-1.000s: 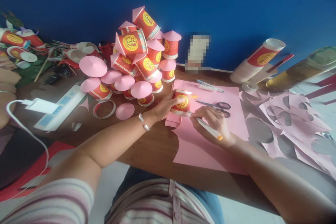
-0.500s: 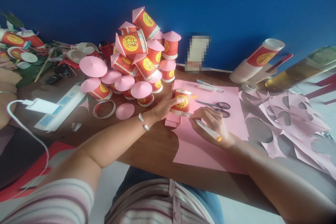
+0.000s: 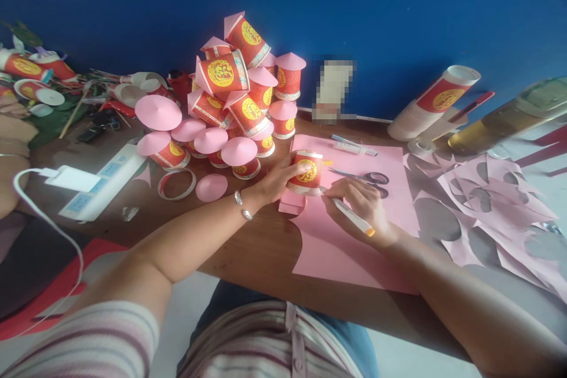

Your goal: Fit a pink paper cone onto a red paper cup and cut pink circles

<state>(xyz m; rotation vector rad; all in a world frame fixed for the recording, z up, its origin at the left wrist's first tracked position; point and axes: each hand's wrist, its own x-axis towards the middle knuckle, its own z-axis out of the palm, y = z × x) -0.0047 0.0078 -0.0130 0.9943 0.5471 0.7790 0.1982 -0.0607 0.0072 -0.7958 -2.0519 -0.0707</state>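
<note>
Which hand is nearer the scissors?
Right. The right hand is close by, just on the wearer's side of the scissors; the left hand is farther off, to their left, holding the red cup.

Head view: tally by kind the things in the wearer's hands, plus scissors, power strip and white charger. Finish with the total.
Red cup, in the left hand: 1
Marker, in the right hand: 1
Scissors: 1
Power strip: 1
White charger: 1
Total: 5
</note>
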